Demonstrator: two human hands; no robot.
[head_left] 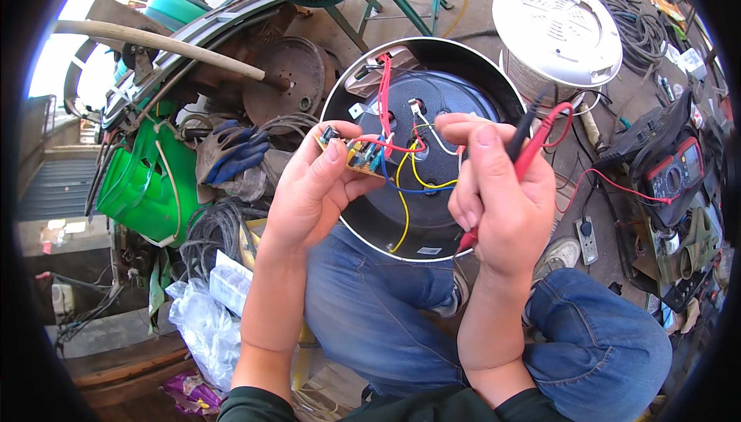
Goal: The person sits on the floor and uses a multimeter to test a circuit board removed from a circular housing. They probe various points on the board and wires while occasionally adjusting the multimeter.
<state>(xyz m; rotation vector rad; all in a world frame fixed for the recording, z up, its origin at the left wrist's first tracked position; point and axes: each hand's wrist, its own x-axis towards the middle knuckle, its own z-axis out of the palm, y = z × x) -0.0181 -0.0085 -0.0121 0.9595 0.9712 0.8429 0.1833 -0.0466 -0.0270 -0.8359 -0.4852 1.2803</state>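
Observation:
Between my knees stands a round, white-rimmed appliance housing [480, 76], its dark inside facing up. Red, yellow, blue and white wires run from within it to a small circuit board [364, 158] carrying several components. My left hand [312, 190] pinches this board by its left end, above the housing. Over the housing's right side, my right hand [498, 198] is closed around a red test probe [532, 150] and a black test probe [522, 127]. A red lead reaches toward a red-and-grey multimeter [673, 171] at the right. The probe tips are partly hidden by my fingers.
A white round vented cover [552, 32] rests behind on the right, near coiled dark cable [637, 25]. To the left are a green bucket [139, 194], work gloves [231, 152] and a plastic bag [202, 322]. A power strip [587, 241] lies on the floor at right.

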